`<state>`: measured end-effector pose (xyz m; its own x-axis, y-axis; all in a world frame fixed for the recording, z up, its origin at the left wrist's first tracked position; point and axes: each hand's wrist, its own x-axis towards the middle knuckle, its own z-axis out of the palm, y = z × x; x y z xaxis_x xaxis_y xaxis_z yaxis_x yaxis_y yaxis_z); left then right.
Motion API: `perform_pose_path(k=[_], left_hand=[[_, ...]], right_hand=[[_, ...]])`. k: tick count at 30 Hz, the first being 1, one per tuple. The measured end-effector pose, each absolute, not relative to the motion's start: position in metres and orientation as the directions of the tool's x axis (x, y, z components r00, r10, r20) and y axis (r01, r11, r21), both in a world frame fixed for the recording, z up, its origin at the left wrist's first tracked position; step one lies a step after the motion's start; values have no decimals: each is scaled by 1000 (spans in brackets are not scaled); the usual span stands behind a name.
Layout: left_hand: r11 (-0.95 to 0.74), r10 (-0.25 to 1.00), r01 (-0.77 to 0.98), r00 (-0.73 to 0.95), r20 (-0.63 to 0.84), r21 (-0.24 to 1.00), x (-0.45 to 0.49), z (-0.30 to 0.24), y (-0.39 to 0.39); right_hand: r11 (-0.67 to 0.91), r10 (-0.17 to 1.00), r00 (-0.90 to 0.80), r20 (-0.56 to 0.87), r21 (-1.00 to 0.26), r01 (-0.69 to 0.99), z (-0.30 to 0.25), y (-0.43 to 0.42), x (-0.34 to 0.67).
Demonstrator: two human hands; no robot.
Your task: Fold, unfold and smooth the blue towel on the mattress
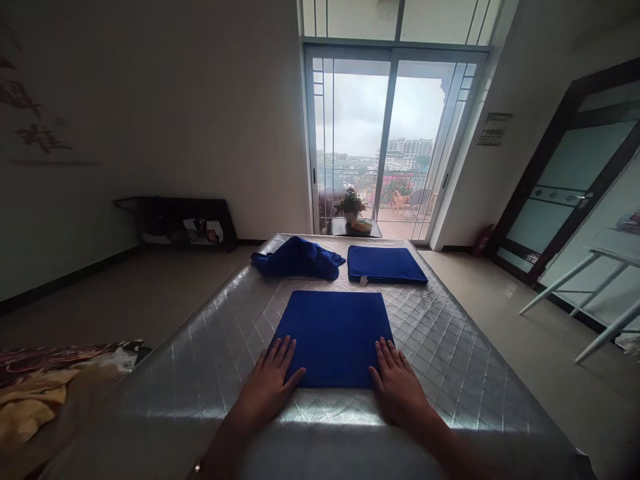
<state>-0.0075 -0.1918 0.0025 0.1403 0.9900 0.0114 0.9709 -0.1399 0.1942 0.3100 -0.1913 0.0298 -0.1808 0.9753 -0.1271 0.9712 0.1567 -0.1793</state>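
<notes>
Flatly, hands [270, 377] [399, 380] rest on cloth [337, 333].

Here's the left hand [270, 379], bare, slim-fingered with a rounded thumb, and across from it the right hand [397, 377], bare too and much the same shape! Below the left hand, at the outer edge of its bare forearm [227, 433], a small bright shiny spot [197, 469] catches light, too tiny to identify.

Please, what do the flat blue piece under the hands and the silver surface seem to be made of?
The flat blue piece looks like matte cloth, as it shows no shine; the fibre is unclear. The silver surface is glossy, perhaps plastic or synthetic leather, judging by bright reflections.
</notes>
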Motion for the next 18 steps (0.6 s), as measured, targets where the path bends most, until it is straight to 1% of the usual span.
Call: perform_pose_path(k=[3,6,9,12,18], left_hand=[[-126,992,973,128,2,194,-7,3,-196],[-132,991,969,129,32,208,-3,2,-196],[-126,992,970,117,54,206,-3,1,-195],[-116,993,973,112,33,197,-3,3,-196],[-120,993,972,114,42,201,-3,2,-197]], right_hand=[[178,963,-204,-174,-152,972,36,-189,314],[215,949,-243,-199,-150,965,46,-182,317],[231,957,-252,-142,-154,961,55,-171,317],[241,962,-258,-90,-161,957,57,-154,315],[210,976,-216,-26,-138,968,33,-132,314]])
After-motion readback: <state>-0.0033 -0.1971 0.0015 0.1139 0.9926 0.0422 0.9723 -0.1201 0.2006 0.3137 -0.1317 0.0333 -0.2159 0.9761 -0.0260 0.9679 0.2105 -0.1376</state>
